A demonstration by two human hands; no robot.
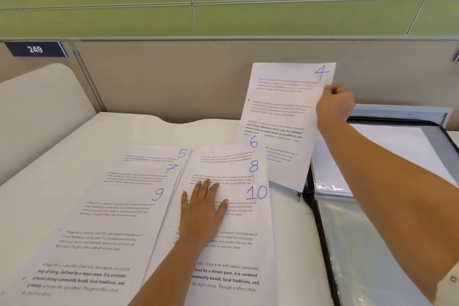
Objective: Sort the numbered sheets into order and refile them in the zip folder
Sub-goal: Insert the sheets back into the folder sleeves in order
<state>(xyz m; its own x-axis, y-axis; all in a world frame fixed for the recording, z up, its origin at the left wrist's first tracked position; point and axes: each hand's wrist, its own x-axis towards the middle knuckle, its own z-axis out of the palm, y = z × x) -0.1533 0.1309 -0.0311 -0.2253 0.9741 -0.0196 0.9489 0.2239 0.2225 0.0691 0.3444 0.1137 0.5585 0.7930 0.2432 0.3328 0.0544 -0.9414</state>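
Two staggered piles of printed sheets lie on the white desk. The left pile shows sheet 5 (159, 154), sheet 7 (141, 174) and sheet 9 (104, 226) on top. The right pile shows sheet 6 (223, 151), sheet 8 (238, 174) and sheet 10 (246, 236) on top. My left hand (202, 213) rests flat, fingers spread, on sheet 10. My right hand (334, 104) pinches the right edge of sheet 4 (280, 119), held upright above the desk's far right. The open zip folder (372, 243), clear plastic with a black zip edge, lies at the right.
A grey partition (173, 77) backs the desk, with a green wall above and a blue tag reading 249 (36, 49) at the left. A white rounded divider (37, 112) stands at the far left. More white paper lies inside the folder's far half (397, 146).
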